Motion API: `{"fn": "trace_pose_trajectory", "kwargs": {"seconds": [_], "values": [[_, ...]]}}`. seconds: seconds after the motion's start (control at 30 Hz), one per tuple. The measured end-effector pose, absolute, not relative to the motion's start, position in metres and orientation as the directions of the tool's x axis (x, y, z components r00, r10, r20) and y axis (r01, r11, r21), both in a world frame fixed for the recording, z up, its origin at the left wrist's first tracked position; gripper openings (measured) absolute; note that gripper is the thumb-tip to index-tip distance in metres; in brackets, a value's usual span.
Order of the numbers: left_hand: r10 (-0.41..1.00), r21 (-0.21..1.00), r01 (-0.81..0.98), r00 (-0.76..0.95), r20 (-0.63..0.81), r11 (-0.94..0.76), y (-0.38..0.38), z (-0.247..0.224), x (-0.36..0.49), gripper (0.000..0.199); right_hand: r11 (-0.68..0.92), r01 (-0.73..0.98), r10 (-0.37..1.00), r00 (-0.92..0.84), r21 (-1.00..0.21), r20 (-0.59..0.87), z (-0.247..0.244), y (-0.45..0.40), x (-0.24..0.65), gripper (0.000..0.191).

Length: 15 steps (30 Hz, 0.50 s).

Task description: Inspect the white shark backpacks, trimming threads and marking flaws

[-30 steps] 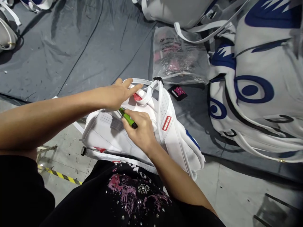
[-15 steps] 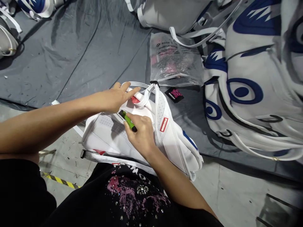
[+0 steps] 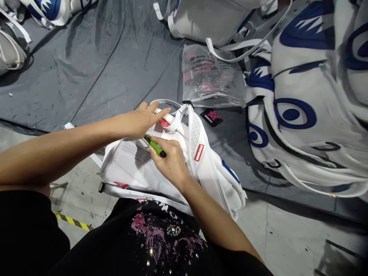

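Note:
A white backpack point(image 3: 212, 184) lies on its side across my lap and the table's edge, its padded back panel and straps facing up. My left hand point(image 3: 140, 120) lies on its upper part by the carry loop, fingers spread and pressing the fabric. In my right hand point(image 3: 169, 157) is a small green tool with a black end point(image 3: 157, 147), gripped between thumb and fingers. The tool's front end points at the back panel just below my left hand; I cannot make out its exact kind. A red label point(image 3: 198, 153) shows on the shoulder strap.
A grey cloth point(image 3: 94, 73) covers the table. Beyond the backpack lie a clear plastic bag point(image 3: 214, 76) and a black tag point(image 3: 212, 117). Several white-and-blue backpacks point(image 3: 304, 84) are piled at the right, with another bag point(image 3: 201, 21) at the back.
The green tool has shifted slightly up and left, its front end now closer to my left hand. My left hand stays nearly in place on the backpack.

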<state>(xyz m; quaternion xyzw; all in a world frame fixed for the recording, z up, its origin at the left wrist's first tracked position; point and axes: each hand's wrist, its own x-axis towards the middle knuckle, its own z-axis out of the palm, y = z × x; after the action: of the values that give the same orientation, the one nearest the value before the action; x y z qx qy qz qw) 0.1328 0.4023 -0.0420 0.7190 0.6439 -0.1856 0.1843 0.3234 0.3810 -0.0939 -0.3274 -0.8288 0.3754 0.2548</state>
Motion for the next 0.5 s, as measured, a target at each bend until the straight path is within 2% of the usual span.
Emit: {"fn": "trace_pose_trajectory", "kwargs": {"seconds": [0.37,0.5], "values": [[0.855,0.018,0.994,0.101,-0.509,-0.107,0.4016,-0.0417,0.1327,0.114,0.485,0.369,0.753,-0.637,-0.793,0.165,-0.0916,0.3818,0.3211,0.026],[0.859,0.012,0.994,0.098,-0.502,-0.107,0.4016,-0.0415,0.1328,0.115,0.505,0.369,0.723,-0.675,-0.780,0.148,-0.0885,0.3835,0.3211,0.025]]}}
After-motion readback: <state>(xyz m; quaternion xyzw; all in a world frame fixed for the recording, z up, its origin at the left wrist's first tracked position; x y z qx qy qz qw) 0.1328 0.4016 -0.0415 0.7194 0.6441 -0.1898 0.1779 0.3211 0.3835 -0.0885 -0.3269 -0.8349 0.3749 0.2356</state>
